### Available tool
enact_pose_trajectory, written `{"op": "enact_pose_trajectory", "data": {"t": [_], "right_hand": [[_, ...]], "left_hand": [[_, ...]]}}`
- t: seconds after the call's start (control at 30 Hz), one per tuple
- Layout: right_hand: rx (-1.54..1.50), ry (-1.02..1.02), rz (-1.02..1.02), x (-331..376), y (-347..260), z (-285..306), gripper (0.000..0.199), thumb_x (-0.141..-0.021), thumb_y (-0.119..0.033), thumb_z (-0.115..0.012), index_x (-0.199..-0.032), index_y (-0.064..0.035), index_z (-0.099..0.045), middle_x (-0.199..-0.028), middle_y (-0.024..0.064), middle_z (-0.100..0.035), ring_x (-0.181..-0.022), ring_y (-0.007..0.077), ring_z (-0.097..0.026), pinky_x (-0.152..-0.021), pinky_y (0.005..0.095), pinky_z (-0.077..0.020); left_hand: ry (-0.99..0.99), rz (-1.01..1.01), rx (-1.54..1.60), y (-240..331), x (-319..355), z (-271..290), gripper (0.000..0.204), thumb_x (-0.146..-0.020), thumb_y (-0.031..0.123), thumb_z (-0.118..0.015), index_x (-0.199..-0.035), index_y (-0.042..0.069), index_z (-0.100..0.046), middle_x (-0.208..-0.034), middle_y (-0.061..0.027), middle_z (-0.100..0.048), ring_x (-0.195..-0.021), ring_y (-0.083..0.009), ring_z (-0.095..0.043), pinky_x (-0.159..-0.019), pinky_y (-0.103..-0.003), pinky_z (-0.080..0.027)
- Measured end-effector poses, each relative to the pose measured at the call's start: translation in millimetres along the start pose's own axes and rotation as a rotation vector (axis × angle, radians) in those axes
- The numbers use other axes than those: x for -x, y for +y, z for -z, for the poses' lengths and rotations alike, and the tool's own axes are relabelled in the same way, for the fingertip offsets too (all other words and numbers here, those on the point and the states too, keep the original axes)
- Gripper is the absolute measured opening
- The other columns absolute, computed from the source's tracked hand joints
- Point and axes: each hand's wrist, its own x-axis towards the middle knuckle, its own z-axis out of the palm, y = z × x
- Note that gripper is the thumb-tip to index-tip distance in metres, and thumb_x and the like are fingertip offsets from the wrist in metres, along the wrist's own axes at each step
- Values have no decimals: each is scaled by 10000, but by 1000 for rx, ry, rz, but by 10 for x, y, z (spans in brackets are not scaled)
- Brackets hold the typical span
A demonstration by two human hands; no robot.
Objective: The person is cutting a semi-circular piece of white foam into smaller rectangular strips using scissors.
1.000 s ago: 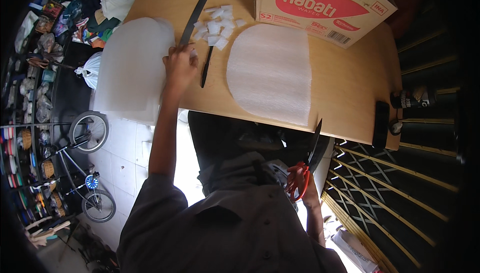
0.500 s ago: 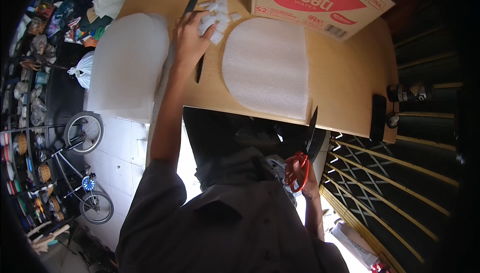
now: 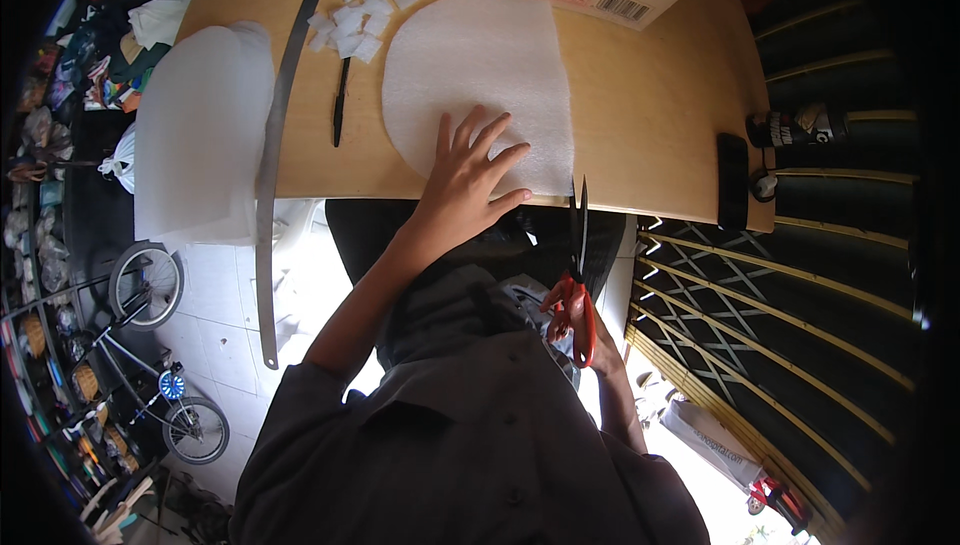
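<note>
L hand (image 3: 468,180), fingers spread wide, is on white foam sheet (image 3: 480,70); R hand (image 3: 562,317) holds red scissors (image 3: 576,279) by sheet's 5 o'clk corner. Blk pen (image 3: 340,100) at 9 o'clk.

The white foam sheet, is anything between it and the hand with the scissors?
Nothing visible is: the right hand holds the scissors pointing at the near right corner of the white foam sheet. The left hand spreads over the sheet, left of the scissors.

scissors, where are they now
Right of centre in the head view, the scissors are in the right hand, blades by the lower right corner of one white sheet.
</note>
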Motion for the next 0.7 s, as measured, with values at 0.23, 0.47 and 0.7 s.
{"op": "enact_pose_trajectory", "data": {"t": [0.23, 0.47, 0.7], "right_hand": [[17, -36, -85, 71, -39, 24, 787, -913, -769, -379, -1119, -20, -509, -924, 76, -609, -617, 131, -618, -567, 257, -489], [163, -12, -30, -44, -152, -25, 749, -972, -683, -352, -1105, 33, -527, -833, 118, -635, -515, 150, -619, -481, 245, -486], [237, 29, -67, -125, -317, -56, 784, -972, -686, -342, -1000, 70, -552, -740, 137, -641, -509, 199, -666, -460, 276, -521]], "left_hand": [[-2, 99, 24, 221, 96, -55, 528, -797, 279, -786, -1270, 118, -616, -1497, -185, -367, -1401, -466, -284, -1119, -702, -187], [-53, 98, 39, 275, 170, -31, 493, -847, 230, -743, -1316, 163, -608, -1542, -155, -333, -1432, -447, -251, -1137, -684, -166], [-41, 106, 49, 308, 202, -39, 425, -859, 234, -736, -1271, 187, -645, -1538, -134, -349, -1440, -442, -243, -1136, -687, -160]]}}
